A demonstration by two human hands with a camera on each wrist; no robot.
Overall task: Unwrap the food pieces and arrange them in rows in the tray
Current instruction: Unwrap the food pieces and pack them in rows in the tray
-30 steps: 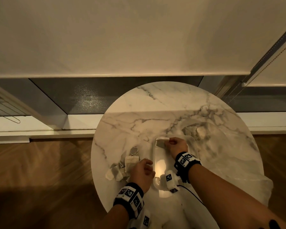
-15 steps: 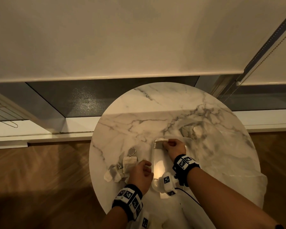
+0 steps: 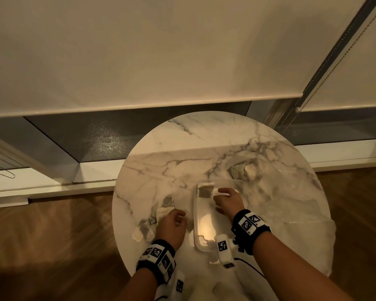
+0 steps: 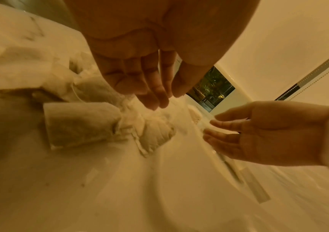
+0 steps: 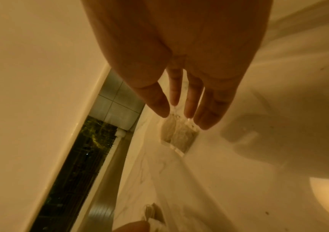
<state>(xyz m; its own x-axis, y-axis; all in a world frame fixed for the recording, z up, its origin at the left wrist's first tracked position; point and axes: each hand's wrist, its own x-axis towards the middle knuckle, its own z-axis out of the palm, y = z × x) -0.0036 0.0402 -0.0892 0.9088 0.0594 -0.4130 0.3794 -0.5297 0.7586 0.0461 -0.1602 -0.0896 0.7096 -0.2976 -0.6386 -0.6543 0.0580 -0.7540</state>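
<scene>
A clear plastic tray (image 3: pixel 196 222) lies lengthwise in the middle of the round marble table. One unwrapped pale food piece (image 3: pixel 204 191) (image 5: pixel 177 133) sits at its far end. My right hand (image 3: pixel 226 199) (image 5: pixel 179 109) hovers just behind that piece with fingers straight and holds nothing. Left of the tray lies a pile of wrapped pieces (image 3: pixel 149 227) (image 4: pixel 80 125) in thin white paper. My left hand (image 3: pixel 172 222) (image 4: pixel 159 97) is over the pile's right side, fingers relaxed and empty.
Crumpled clear plastic (image 3: pixel 245 170) with a pale lump lies at the table's far right. A thin plastic sheet (image 3: pixel 308 240) drapes over the right edge. A small round foil-like thing (image 3: pixel 168 200) sits beyond the pile. A window blind hangs behind the table.
My right hand has let go of the piece at the tray's far end and opened, drawing back slightly. My left hand has uncurled and shifted forward over the pile.
</scene>
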